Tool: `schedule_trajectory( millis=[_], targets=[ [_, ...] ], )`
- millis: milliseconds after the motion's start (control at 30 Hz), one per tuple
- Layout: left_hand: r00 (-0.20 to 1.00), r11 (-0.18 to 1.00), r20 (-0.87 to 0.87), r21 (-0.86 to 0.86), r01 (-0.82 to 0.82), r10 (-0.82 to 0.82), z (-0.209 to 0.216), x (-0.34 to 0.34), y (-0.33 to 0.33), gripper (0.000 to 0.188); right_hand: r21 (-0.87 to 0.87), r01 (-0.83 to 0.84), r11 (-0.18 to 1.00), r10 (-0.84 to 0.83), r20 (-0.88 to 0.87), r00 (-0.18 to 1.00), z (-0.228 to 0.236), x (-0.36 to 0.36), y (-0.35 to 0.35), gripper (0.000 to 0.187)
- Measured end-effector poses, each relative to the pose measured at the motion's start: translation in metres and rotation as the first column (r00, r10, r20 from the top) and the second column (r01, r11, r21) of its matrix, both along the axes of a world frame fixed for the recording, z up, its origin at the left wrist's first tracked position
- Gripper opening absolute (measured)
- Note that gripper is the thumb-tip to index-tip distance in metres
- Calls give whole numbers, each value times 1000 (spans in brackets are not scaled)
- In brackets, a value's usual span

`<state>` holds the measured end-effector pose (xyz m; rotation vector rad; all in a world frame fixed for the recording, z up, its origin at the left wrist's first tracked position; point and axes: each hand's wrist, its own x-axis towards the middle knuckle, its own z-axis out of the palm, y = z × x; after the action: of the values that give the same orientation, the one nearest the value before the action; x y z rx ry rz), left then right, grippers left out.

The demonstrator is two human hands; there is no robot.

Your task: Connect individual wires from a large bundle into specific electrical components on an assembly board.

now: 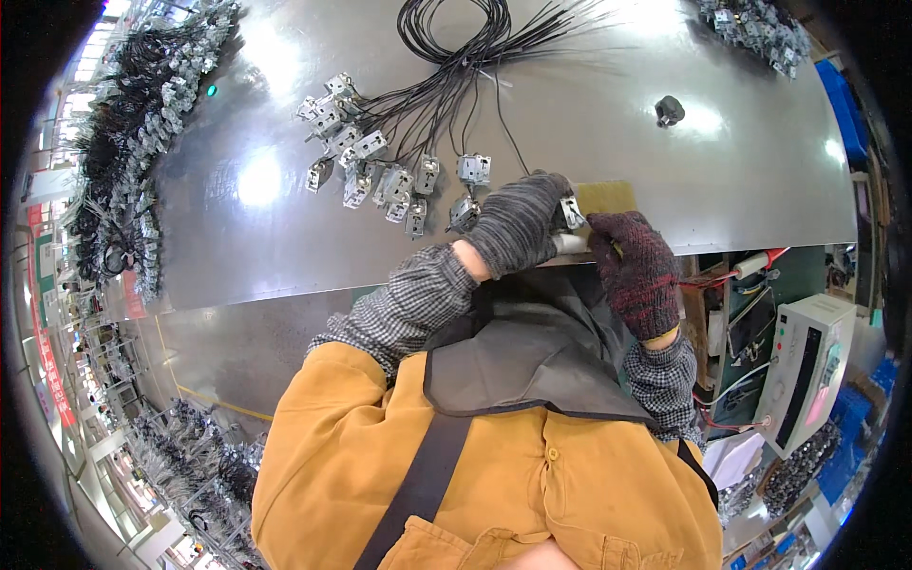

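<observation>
My left hand, in a grey striped glove, is closed on a small silvery metal latch near the front edge of the table. A black cable runs from behind that hand to a bundle. Just right of the latch, my right hand, in a dark red and black glove, is curled shut with its fingertips close to it. What its fingers hold is hidden. Under the latch lies a yellowish pad. Left of my hands, several similar latches are spread on the table, joined to the coiled black cable bundle.
A metal table spans the front. A small dark knob-like part lies at right. Heaps of cabled parts stand at the far left and back right. A white box device and a blue bin are at right.
</observation>
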<state>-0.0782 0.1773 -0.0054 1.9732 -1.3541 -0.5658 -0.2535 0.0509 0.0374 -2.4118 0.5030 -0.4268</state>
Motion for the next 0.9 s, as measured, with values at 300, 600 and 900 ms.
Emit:
schedule_trajectory(
  millis=[300,600,900],
  targets=[
    [834,910,551,353,-217,-15,18,71,35,59,644,-110,757,140,4,990,-22,-1,16,24],
    [969,934,-96,-259,-245,227,6,9,28,55,388,-16,921,7,23,1000,-42,13,4,28],
    [687,990,-721,-3,-144,98,4,30,25,38,336,23,942,-34,28,999,-47,1,-19,28]
  ],
)
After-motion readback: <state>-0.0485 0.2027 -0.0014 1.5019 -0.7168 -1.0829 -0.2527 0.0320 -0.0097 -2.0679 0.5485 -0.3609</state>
